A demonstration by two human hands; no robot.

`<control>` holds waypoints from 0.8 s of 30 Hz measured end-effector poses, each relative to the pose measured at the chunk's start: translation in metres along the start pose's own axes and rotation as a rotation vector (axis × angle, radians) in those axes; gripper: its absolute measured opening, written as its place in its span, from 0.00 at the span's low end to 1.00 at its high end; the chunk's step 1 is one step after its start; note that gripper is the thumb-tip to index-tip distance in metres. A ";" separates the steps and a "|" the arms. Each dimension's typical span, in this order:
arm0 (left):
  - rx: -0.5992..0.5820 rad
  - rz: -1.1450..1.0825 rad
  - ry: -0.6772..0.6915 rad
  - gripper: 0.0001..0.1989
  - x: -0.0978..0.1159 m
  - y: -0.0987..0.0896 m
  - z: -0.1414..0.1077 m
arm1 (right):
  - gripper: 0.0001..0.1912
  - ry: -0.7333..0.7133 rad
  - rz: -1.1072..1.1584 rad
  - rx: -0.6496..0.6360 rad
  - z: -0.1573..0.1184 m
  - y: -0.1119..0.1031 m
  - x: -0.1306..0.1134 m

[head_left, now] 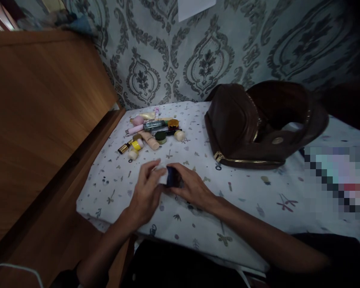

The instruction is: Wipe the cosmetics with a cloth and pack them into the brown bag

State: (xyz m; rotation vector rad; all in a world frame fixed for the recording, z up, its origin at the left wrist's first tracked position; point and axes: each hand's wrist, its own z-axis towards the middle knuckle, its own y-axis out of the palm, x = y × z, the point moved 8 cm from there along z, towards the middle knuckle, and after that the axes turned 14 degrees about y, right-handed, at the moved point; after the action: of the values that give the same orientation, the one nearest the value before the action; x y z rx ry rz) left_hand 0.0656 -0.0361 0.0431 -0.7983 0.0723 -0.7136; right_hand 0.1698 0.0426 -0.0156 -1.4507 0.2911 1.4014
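Note:
My right hand (195,188) is closed around a small dark blue container (170,177), held just above the table. Pressed against its left side is a white tissue or cloth (162,177), pinched in the fingers of my left hand (147,192). Blur and the fingers hide the container's exact kind. Beyond my hands lies a loose group of cosmetics: a beige tube (151,141), a dark green-lidded jar (161,137), an amber jar (173,124), a yellow-banded bottle (136,145) and a pink sponge (138,120).
A brown leather handbag (234,124) with gold zips stands open on the right. The table's white patterned cover (243,192) runs up to a patterned wall (174,52). A wooden cabinet (48,88) borders the left side. A pixelated patch (342,180) covers something at far right.

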 end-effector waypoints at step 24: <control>-0.094 0.057 0.033 0.21 -0.015 -0.005 -0.002 | 0.25 -0.026 0.097 -0.024 0.002 -0.001 -0.003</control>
State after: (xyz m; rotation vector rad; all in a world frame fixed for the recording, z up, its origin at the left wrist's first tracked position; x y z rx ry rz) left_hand 0.0504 -0.0310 0.0421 -0.8707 0.1586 -0.6734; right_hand 0.1685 0.0428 -0.0120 -1.4531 0.3331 1.5056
